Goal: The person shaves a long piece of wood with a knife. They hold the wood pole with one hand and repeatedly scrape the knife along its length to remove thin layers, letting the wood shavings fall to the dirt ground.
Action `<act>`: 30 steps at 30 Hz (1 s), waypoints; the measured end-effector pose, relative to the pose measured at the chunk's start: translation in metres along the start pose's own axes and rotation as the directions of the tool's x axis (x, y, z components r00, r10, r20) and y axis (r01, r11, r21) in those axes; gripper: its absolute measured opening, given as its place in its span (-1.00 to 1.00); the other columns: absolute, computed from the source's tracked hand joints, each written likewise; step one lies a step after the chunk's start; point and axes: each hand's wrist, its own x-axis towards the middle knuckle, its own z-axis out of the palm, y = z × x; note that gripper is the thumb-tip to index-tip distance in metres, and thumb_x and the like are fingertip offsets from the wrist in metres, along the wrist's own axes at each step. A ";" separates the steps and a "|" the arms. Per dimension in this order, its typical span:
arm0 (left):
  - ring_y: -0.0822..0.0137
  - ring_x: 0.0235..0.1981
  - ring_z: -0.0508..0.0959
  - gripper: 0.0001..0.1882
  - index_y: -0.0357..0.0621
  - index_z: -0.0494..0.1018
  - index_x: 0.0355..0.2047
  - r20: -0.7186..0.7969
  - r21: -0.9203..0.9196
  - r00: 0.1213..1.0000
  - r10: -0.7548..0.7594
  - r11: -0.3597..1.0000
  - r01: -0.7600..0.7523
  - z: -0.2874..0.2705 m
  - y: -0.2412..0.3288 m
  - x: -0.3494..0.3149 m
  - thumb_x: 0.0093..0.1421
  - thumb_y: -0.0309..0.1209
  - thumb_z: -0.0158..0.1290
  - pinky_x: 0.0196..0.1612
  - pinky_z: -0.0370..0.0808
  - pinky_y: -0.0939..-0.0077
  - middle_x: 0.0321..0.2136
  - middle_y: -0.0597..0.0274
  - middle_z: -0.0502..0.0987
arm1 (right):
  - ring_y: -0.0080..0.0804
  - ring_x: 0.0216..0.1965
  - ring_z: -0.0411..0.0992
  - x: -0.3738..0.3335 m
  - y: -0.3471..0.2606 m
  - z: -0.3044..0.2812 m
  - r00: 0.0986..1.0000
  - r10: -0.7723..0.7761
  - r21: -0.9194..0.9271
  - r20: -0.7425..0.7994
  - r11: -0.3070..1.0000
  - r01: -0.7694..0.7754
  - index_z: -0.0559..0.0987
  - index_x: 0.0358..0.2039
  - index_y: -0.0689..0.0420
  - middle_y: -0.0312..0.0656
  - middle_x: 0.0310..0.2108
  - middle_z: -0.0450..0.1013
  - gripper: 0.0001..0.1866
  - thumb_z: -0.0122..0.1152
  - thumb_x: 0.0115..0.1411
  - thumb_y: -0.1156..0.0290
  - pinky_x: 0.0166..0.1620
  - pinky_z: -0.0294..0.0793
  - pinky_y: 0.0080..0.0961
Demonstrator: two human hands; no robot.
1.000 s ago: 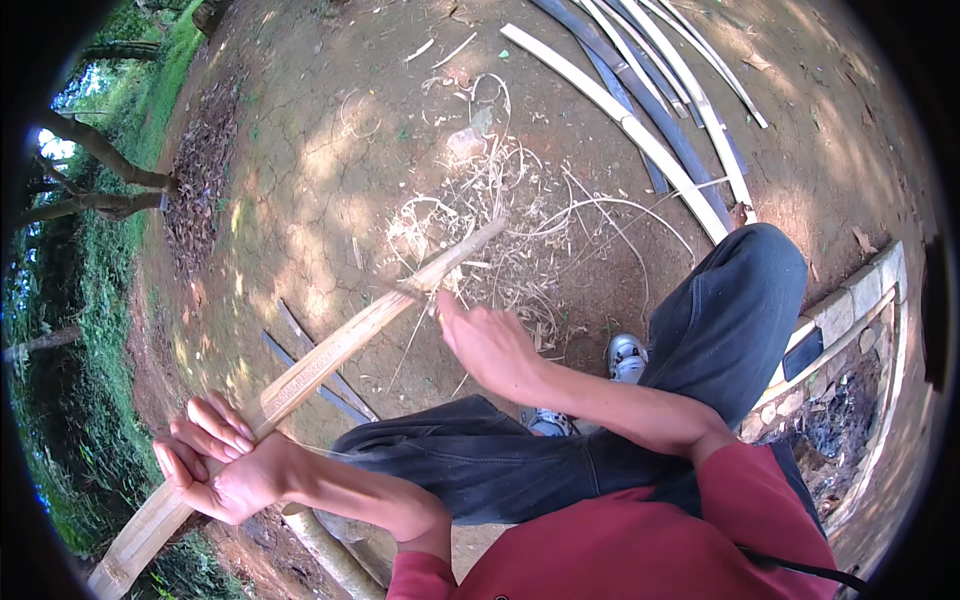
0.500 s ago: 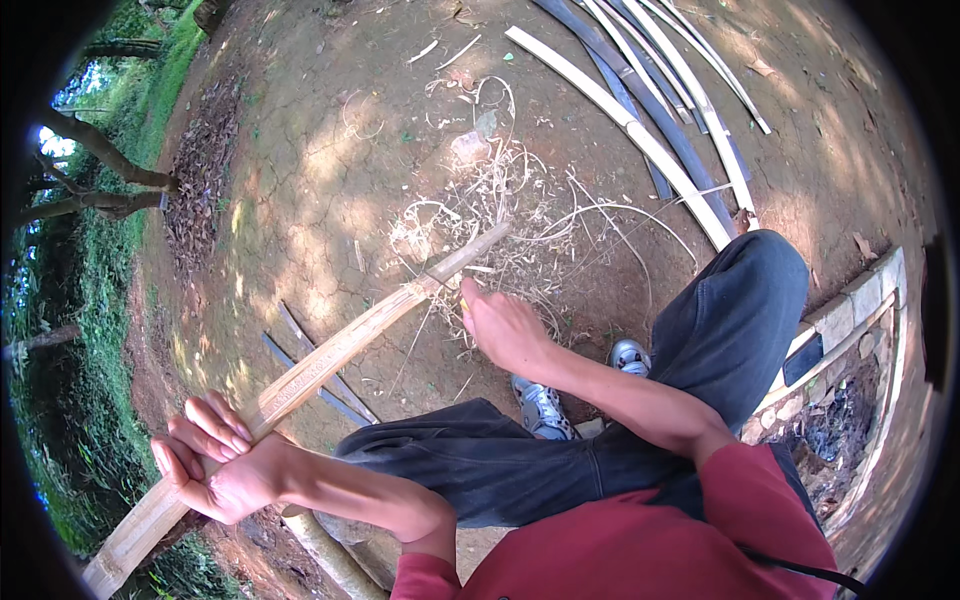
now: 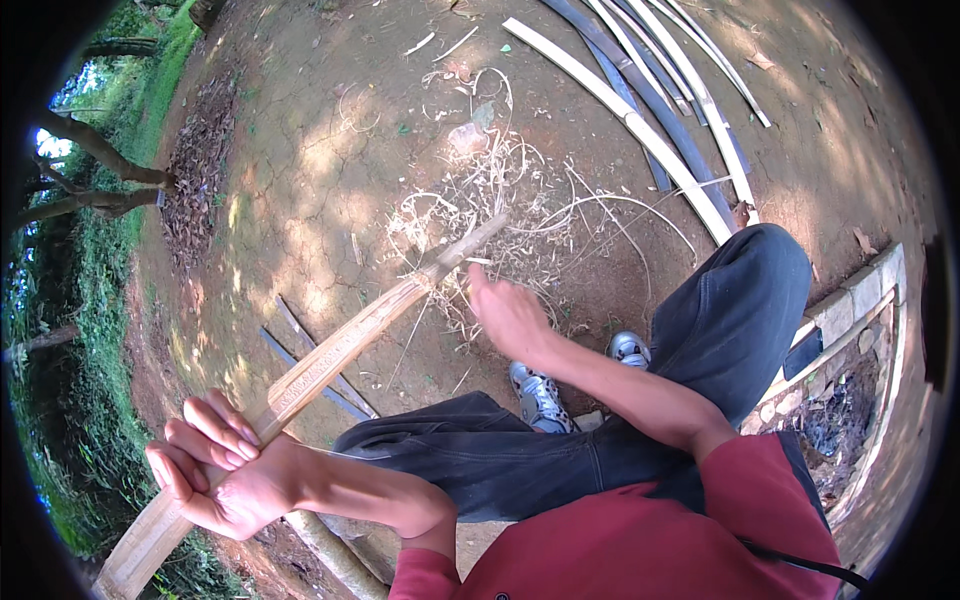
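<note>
My left hand [image 3: 215,470] is closed around the near part of a long pale bamboo slat [image 3: 340,350]. The slat slants from the lower left up to a tip over a heap of curly shavings [image 3: 500,190]. My right hand [image 3: 512,318] is beside the slat near its far end, seen from the back. Its fingers are curled under and one finger points up toward the tip. What lies inside that hand is hidden. My knees in dark trousers [image 3: 740,310] are bent below both arms.
Several long pale and dark split strips [image 3: 650,110] lie on the bare earth at the upper right. Thin dark slats [image 3: 290,350] lie under the held slat. A brick edge [image 3: 860,290] runs at the right, with dry leaves [image 3: 195,170] and grass [image 3: 80,300] at the left.
My right hand has slid a little along the slat toward its far tip. My left hand and the slat have stayed almost still.
</note>
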 end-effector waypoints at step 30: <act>0.40 -0.83 0.20 -0.61 -0.13 0.21 -0.42 -0.137 0.173 0.984 0.114 0.981 -0.089 -0.017 -0.097 -0.087 0.32 -0.07 -0.33 -0.74 0.28 0.58 -0.84 0.28 0.16 | 0.21 -0.41 0.49 -0.012 0.018 0.003 0.998 0.036 0.225 0.058 0.973 -0.048 0.24 -0.01 0.48 0.26 -0.54 0.46 -0.54 -0.05 0.20 0.37 -0.29 0.48 -0.06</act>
